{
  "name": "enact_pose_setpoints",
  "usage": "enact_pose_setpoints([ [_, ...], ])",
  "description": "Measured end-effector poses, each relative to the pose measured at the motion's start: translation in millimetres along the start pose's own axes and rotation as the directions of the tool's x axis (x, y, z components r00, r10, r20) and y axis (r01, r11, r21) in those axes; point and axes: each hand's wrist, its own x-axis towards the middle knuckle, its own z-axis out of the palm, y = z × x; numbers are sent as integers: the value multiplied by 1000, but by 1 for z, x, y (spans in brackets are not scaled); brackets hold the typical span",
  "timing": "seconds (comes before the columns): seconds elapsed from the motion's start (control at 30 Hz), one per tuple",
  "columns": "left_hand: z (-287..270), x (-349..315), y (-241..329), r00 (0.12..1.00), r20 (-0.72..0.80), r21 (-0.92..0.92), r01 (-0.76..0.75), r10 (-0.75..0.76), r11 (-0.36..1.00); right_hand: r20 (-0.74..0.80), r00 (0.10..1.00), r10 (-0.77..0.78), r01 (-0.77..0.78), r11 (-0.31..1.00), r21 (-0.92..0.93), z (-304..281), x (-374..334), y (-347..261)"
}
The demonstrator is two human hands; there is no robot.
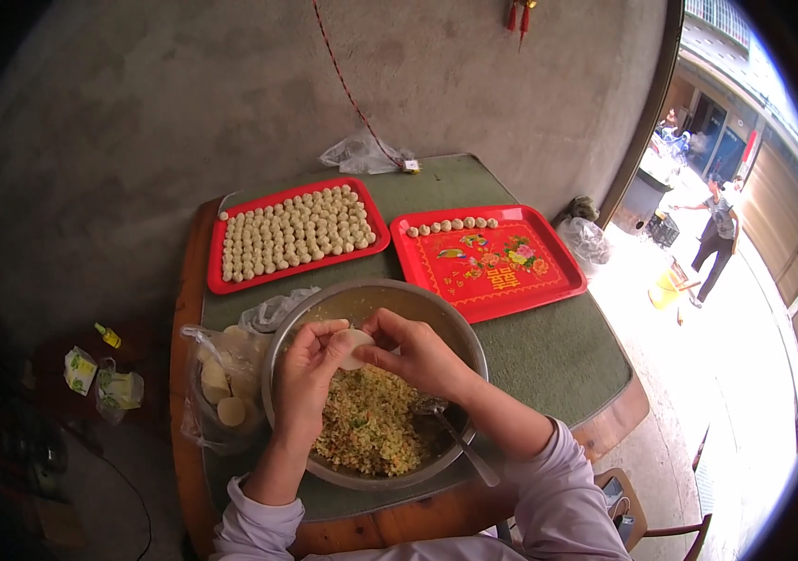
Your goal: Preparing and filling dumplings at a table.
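Between my two hands is a round, pale dumpling wrapper [354, 348], held above a large metal bowl [284, 411]. My left hand [313, 360] pinches its left side, and my right hand [413, 351] grips the right side with thumb and fingers. Chopped yellow-green filling with orange bits [366, 421] lies in the bowl. A metal spoon [460, 439] rests in the filling, its handle over the near right rim. Left of the bowl, a clear plastic bag [195, 397] contains a stack of round wrappers [231, 411]. Whether filling sits inside the held wrapper is hidden.
A red tray [382, 224] at the back left carries rows of small dumplings [296, 234]. On the patterned red tray [549, 271] at right, several dumplings [455, 224] line the far edge. A corded switch [410, 165] touches the table's back. Outside, a person [719, 229] stands near a yellow bucket [666, 290].
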Motion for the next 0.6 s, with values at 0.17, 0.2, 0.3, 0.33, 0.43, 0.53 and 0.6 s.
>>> enact_pose_setpoints([
  [0.17,-9,1,-8,994,104,111,-27,16,993,-22,999,-26,26,1000,-11,0,1,-4],
  [0.2,-10,1,-8,995,103,111,-26,15,993,-14,1000,-20,19,1000,-19,0,1,-4],
  [0.3,-7,3,-10,992,123,143,-32,14,989,-20,1000,-4,4,1000,-8,-3,0,-3],
  [0.33,-4,3,-9,994,111,104,-22,10,994,-23,1000,-1,0,1000,-13,-4,0,-3],
  [0.43,-4,2,-7,997,71,62,-32,28,998,-36,999,-4,6,999,53,-2,0,-4],
  [0.53,-11,1,-7,998,44,74,-42,38,996,-10,1000,24,-24,999,-32,1,2,-2],
  [0.6,-9,2,-7,998,51,85,-31,26,996,-59,998,13,-13,1000,-10,0,1,-1],
])
